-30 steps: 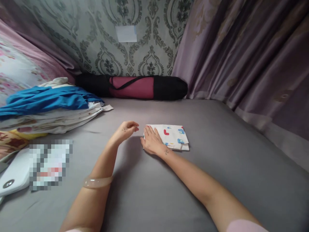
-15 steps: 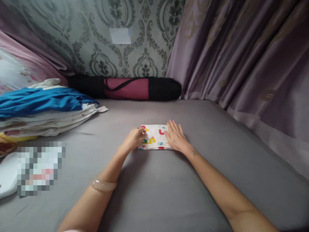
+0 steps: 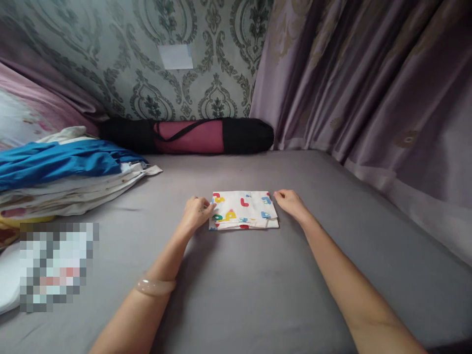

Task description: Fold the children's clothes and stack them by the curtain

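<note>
Just beside right hand (image 3: 290, 202), cloth (image 3: 241, 208).

Patterned wallpaper (image 3: 201, 87), grey-green with dark damask medallions, covers the wall from about 10 to 12 o'clock, a plain white rectangle (image 3: 176, 56) on it at 11. Mauve curtains (image 3: 354, 88) with tan floral motifs hang in long folds from 1 to 3 o'clock, and similar drapery (image 3: 47, 76) slants down at 10. A smooth grey sheet (image 3: 239, 285) spreads towards 6. The light is soft and dim, with deepest shadow at 2.
</note>
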A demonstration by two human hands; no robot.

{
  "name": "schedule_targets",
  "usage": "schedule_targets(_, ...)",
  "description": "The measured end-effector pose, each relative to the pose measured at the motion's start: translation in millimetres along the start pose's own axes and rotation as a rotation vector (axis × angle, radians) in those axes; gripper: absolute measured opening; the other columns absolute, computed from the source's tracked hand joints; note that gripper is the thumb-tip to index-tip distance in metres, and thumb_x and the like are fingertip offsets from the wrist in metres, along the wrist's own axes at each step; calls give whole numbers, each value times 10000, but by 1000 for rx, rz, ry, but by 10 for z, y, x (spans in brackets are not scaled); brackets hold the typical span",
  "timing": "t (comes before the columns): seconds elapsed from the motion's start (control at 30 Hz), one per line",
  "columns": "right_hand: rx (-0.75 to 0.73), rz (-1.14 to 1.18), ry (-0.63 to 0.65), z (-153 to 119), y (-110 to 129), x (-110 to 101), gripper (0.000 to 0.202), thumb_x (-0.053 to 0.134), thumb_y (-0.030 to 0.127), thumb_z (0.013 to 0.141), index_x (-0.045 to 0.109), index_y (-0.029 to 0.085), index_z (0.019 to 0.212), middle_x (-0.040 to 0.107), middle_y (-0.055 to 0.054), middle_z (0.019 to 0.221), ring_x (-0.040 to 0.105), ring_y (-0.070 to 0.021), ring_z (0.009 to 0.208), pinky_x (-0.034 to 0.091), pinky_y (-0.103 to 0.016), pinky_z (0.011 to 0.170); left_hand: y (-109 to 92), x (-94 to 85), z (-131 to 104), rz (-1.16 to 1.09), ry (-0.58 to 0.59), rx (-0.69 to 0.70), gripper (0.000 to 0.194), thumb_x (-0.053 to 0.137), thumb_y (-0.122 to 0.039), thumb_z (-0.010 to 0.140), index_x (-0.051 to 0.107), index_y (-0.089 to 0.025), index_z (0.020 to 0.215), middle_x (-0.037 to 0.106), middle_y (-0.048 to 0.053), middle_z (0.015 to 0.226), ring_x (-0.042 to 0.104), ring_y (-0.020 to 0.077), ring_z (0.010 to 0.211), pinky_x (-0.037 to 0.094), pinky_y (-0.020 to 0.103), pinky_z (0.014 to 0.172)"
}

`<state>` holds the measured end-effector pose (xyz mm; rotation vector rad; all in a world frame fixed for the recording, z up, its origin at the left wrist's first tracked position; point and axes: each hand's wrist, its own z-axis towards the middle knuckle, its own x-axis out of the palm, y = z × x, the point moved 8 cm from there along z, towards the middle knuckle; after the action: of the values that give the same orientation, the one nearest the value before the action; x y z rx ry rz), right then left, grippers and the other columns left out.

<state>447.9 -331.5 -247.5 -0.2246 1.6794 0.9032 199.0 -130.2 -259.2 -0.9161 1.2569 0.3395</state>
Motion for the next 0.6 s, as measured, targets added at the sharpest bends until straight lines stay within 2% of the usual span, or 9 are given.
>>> schedule_targets(0.07, 59, -84, 32, -30, -97, 37, 393, 414, 392, 911, 714, 150, 834, 722, -108, 846, 638, -204, 761, 378, -262, 605, 23, 21, 10, 38, 15, -8, 340, 550, -440, 824, 741, -160, 808, 703, 120, 822, 596, 262, 947, 425, 304, 805)
schedule_targets(0.13, 80, -115, 45, -68, -126, 72, 398, 424, 434, 904, 715, 166, 852, 724, -113, 881, 644, -212, 784, 364, -266, 601, 23, 31, 10, 59, 35, -5, 354, 545, -459, 821, 744, -169, 780, 713, 114, 804, 599, 265, 952, 422, 298, 790)
schedule_targets(0.23, 89, -144, 57, -133, -86, 98, 414, 421, 481, 902, 715, 189, 899, 723, -124, 942, 654, -232, 852, 380, -279, 638, -2, 45, -4, 82, 84, -4, 368, 541, -466, 820, 748, -166, 772, 721, 114, 803, 601, 267, 950, 414, 298, 785)
schedule_targets(0.4, 112, -252, 93, -255, 35, 78, 469, 410, 511, 903, 723, 164, 941, 700, -192, 1022, 645, -298, 977, 422, -335, 729, -23, 73, -37, 137, 134, -28, 411, 519, -502, 813, 744, -177, 702, 715, 133, 796, 594, 286, 964, 394, 308, 781)
schedule_targets(0.6, 139, -217, 135, -311, 80, 140, 457, 434, 531, 892, 726, 183, 935, 702, -185, 1023, 648, -296, 982, 435, -334, 748, -34, 97, -39, 97, 119, -36, 393, 552, -522, 755, 696, -181, 622, 656, 94, 624, 599, 242, 790, 360, 265, 647)
